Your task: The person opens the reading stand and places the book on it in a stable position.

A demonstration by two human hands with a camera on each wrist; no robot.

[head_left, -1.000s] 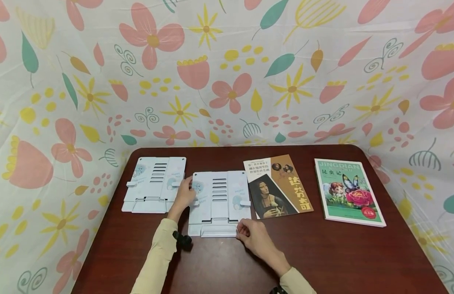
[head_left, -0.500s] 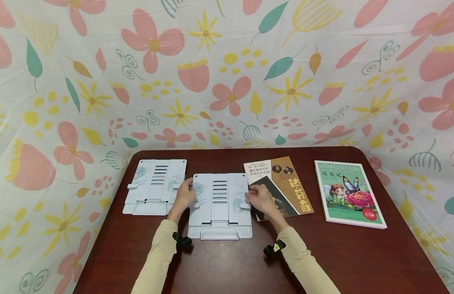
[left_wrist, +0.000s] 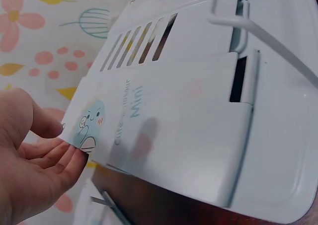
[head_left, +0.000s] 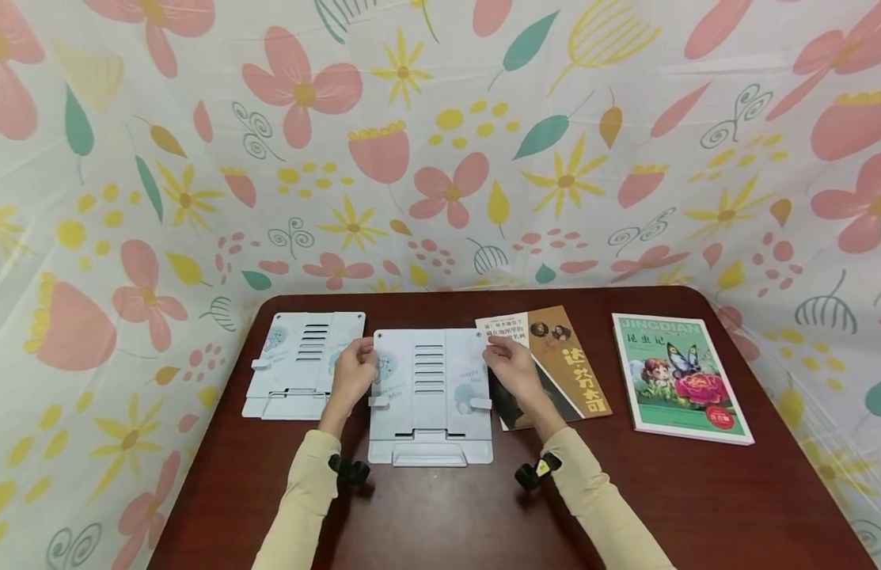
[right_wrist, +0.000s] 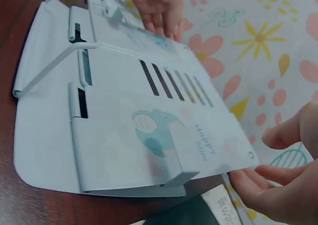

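A white book stand (head_left: 429,388) with slots, printed dinosaurs and small side clips sits mid-table, its back panel tilted up from the base in both wrist views. My left hand (head_left: 355,372) holds the panel's upper left corner, thumb at the edge and fingertips behind it. At the upper right corner is my right hand (head_left: 514,368); its fingers (right_wrist: 243,185) touch the corner from below while the thumb is raised clear of it. A wire support (right_wrist: 52,68) stands out over the base. Beyond my left hand lies a second, similar stand (head_left: 298,380).
A brown and white art book (head_left: 575,368) lies just right of the stand, partly beneath my right forearm. Farther right rests a green children's book (head_left: 682,376). The dark wooden table (head_left: 440,522) meets a flower-printed cloth (head_left: 447,261) at the back.
My right hand has gone from the stand's lower right edge, past the right clip, to the upper right corner. My left hand has slid slightly upward, and the panel's top edge is raised.
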